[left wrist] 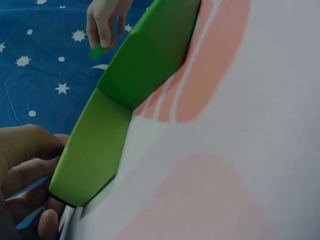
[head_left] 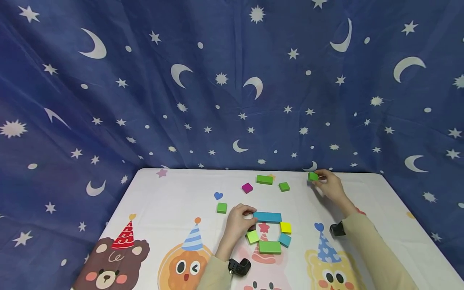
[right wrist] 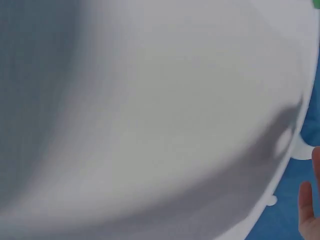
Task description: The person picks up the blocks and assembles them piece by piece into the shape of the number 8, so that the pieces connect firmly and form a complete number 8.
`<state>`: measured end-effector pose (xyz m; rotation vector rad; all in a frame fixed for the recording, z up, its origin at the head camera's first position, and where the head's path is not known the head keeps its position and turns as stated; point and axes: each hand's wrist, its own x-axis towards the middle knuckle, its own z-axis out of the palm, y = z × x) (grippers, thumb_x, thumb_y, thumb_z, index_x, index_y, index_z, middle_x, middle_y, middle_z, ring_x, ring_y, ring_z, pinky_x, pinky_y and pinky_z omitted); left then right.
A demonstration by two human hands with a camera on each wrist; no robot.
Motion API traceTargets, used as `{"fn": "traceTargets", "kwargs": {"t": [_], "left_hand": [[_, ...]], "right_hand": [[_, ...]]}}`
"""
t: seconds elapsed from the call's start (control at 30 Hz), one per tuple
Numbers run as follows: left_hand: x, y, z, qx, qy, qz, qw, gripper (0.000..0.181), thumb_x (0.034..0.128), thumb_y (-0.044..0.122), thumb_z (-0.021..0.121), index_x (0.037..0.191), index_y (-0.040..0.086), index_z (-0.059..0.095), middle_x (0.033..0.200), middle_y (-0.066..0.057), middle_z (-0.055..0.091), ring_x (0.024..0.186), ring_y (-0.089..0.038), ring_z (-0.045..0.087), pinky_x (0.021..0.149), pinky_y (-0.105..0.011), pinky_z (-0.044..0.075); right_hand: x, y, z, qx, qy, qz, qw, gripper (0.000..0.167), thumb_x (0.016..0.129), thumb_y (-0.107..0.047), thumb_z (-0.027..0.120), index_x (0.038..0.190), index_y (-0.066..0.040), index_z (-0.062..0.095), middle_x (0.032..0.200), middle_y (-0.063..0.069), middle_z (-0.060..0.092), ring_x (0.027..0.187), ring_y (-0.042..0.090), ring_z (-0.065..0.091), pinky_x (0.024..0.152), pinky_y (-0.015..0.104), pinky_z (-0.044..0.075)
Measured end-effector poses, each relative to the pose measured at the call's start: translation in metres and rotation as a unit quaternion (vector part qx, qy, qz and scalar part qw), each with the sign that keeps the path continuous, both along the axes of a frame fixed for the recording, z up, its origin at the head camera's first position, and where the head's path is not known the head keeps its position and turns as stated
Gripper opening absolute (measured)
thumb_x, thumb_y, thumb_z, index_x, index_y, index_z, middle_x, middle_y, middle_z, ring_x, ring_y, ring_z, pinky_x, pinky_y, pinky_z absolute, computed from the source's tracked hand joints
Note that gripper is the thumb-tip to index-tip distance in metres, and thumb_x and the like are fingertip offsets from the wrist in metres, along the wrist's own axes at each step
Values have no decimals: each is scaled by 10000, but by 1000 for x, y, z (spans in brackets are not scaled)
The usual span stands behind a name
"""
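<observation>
Green block: at your right hand, pinched between thumb and fingertips, apparently just off the cloth. Your left hand is bent, fingertips against the left end of the long blue block; cannot tell whether it grips anything, as a dark patch under the thumb is unclear. Advice: hold the green block by its sides, lower it flat, and press lightly with the left fingers so the ring does not skew. Right of and nearer than those fingertips, the ring runs through the yellow block, small blue block, green bar and lime block. Containers: none seen; left of your right hand, the magenta block lies straight on the white cloth.
</observation>
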<state>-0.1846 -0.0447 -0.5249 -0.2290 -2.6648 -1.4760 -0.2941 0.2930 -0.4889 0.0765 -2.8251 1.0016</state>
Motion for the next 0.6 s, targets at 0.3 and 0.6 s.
{"fn": "traceTargets", "kwargs": {"t": [0.3, 0.6], "left_hand": [[-1, -1, -1, -37, 59, 19, 10000, 200, 762, 152, 771, 955, 106, 744, 877, -35, 646, 812, -143, 521, 728, -240, 413], [0, 1, 0, 23, -87, 28, 10000, 205, 775, 157, 767, 973, 111, 744, 890, -22, 644, 839, -141, 529, 742, -237, 417]], "right_hand": [[12, -13, 12, -162, 434, 65, 9989, 408, 866, -73, 661, 1241, 47, 554, 1205, 269, 590, 1075, 424, 572, 968, 567, 385], [34, -21, 21, -436, 554, 83, 9975, 407, 868, -88, 675, 1245, 16, 565, 1186, 240, 603, 1070, 394, 566, 967, 556, 377]]}}
